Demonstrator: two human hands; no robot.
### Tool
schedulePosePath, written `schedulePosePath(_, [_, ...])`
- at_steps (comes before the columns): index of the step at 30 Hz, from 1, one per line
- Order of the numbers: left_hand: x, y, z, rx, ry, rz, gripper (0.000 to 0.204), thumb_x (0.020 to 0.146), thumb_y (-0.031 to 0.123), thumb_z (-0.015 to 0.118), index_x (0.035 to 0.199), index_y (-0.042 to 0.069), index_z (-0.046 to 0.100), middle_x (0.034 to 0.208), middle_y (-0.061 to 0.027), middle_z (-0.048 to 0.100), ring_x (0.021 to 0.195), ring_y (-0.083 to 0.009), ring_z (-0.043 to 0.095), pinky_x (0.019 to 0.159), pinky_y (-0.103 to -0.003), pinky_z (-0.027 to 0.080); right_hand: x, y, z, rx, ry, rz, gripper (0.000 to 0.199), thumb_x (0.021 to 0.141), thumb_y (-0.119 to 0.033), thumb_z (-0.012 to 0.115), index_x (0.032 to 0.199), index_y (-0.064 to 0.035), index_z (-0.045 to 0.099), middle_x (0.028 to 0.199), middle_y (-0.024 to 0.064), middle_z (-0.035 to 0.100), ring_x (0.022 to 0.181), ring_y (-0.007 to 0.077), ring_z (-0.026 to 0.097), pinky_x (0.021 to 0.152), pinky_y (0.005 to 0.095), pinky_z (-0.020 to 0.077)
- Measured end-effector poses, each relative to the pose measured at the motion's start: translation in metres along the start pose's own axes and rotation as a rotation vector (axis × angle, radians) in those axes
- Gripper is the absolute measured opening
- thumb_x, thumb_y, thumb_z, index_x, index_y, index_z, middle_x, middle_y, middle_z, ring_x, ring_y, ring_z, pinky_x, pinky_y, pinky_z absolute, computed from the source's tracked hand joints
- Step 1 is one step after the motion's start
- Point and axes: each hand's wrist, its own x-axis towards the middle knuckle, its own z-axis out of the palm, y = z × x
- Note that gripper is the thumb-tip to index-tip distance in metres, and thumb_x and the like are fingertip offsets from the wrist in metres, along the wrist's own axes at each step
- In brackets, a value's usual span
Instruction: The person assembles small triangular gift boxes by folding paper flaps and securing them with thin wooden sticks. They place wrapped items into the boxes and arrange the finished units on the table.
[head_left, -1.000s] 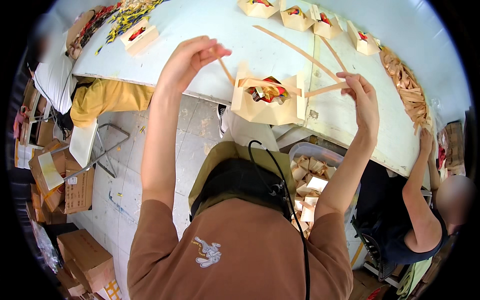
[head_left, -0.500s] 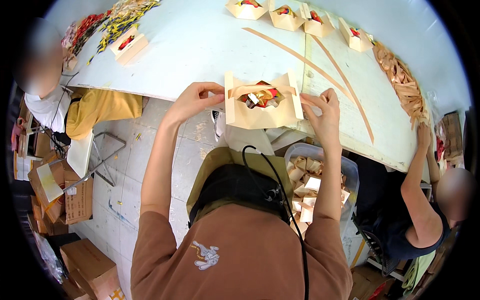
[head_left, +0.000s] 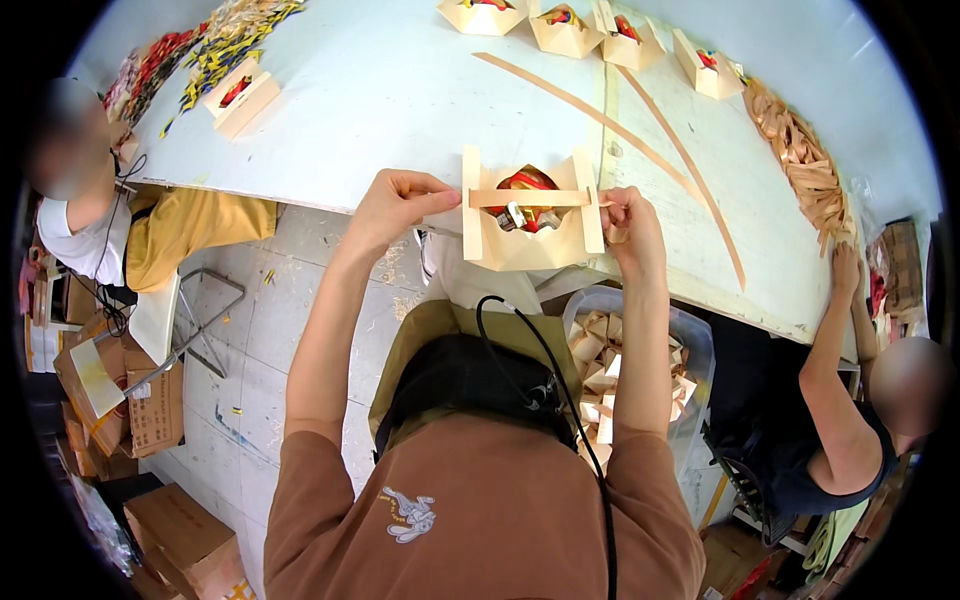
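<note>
Near the table's front edge sits a cream box [head_left: 530, 252] with upright end panels and an angular opening. Red, gold and silvery wrapped pieces [head_left: 527, 180] lie inside it. Across its top runs a flat tan strip [head_left: 530, 198], straight and taut between the two end panels. At the left panel, my left hand [head_left: 405, 208] is closed in a pinch where the strip comes out; the gripped end is mostly hidden. My right hand [head_left: 634, 228] pinches the strip's other end beside the right panel, fingers curled.
Similar filled boxes [head_left: 565, 32] line the far side; another box [head_left: 242, 98] stands left. Two loose strips [head_left: 590, 118] lie right of centre, and a strip bundle [head_left: 795, 150] farther right. A clear bin [head_left: 708, 365] of folded pieces is below the table. People sit at both sides.
The strip has gone from bowed to straight across the box top. The box has tipped slightly, showing more of its opening, and my right hand's fingers have curled in closer.
</note>
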Motion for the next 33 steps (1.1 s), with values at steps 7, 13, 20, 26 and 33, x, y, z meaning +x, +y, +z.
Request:
schedulePosePath(7, [0.006, -0.005, -0.008, 0.007, -0.036, -0.021, 0.022, 0.084, 0.028, 0.073, 0.082, 0.006, 0.072, 0.072, 0.0033, 0.060, 0.068, -0.0049, 0.046, 0.062, -0.023, 0.036, -0.004, -0.024, -0.003, -0.508, -0.049, -0.125, 0.022, 0.090, -0.023, 0.064, 0.085, -0.0012, 0.066, 0.076, 0.0009, 0.061, 0.071, 0.0082, 0.053, 0.068, 0.0233, 0.0396])
schedulePosePath(13, [-0.007, 0.003, -0.055, 0.044, -0.113, 0.000, 0.026, 0.088, 0.033, 0.070, 0.086, 0.007, 0.069, 0.076, 0.0040, 0.059, 0.072, -0.0063, 0.048, 0.069, -0.023, 0.041, -0.006, -0.044, -0.058, -0.602, -0.014, -0.261, 0.018, 0.089, -0.024, 0.071, 0.086, -0.0063, 0.067, 0.081, -0.0022, 0.064, 0.081, 0.0064, 0.053, 0.077, 0.0245, 0.0396])
schedulePosePath(20, [-0.028, 0.030, -0.089, 0.139, 0.023, 0.134, 0.043, 0.105, 0.035, 0.042, 0.104, 0.002, 0.071, 0.094, -0.0037, 0.067, 0.093, -0.0125, 0.057, 0.090, -0.028, 0.045, -0.029, -0.091, -0.068, -0.714, 0.122, -0.324, 0.017, 0.090, -0.018, 0.070, 0.101, -0.0064, 0.067, 0.068, -0.0088, 0.049, 0.058, 0.0020, 0.036, 0.053, 0.0190, 0.0282])
schedulePosePath(26, [0.009, 0.058, -0.071, -0.452, -0.273, 0.521, 0.050, 0.108, 0.040, 0.033, 0.101, -0.002, 0.060, 0.085, -0.0077, 0.061, 0.091, -0.0194, 0.057, 0.093, -0.037, 0.048, -0.033, -0.105, -0.011, -0.968, 0.310, -0.931, 0.024, 0.090, -0.005, 0.066, 0.114, -0.0068, 0.065, 0.078, 0.0020, 0.067, 0.066, 0.0063, 0.056, 0.063, 0.0221, 0.0467])
schedulePosePath(33, [0.036, 0.138, 0.078, 0.040, 0.016, 0.405, 0.080, 0.094, 0.065, 0.042, 0.141, 0.002, 0.031, 0.119, -0.0177, 0.044, 0.089, -0.0212, 0.054, 0.086, -0.037, 0.047, -0.023, -0.097, 0.093, -0.527, -0.297, -0.672, 0.036, 0.085, -0.004, 0.071, 0.119, -0.0036, 0.062, 0.083, 0.0049, 0.070, 0.070, 0.0086, 0.062, 0.069, 0.0238, 0.0490])
